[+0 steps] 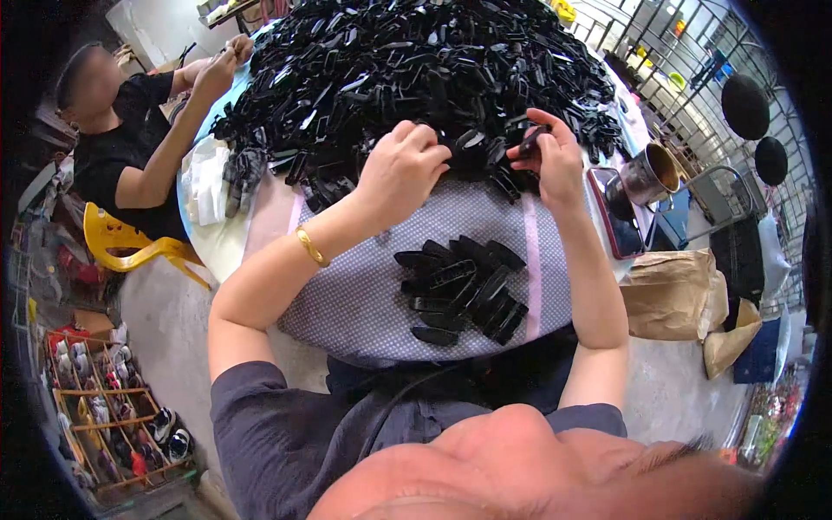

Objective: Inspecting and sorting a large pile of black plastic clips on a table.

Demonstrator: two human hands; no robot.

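A large heap of small, glossy black oblong pieces (416,65) covers the far part of the table. At the heap's near edge my left hand (406,165) is closed with its fingertips drawn together. Whatever it may hold is hidden. To its right, my right hand (559,160) pinches one black oblong piece (530,141) between thumb and fingers, just over the heap. Nearer to me, a smaller pile of similar black pieces (459,286) lies on the dotted grey cloth (364,295). Their exact kind cannot be made out.
At left a co-worker (130,147) holds both hands near the heap, beside a yellow chair (130,243). A metal cup (650,176) and a phone (614,217) are on the table's right side. Brown paper bags (672,295) stand right; a shoe rack (100,407) is lower left.
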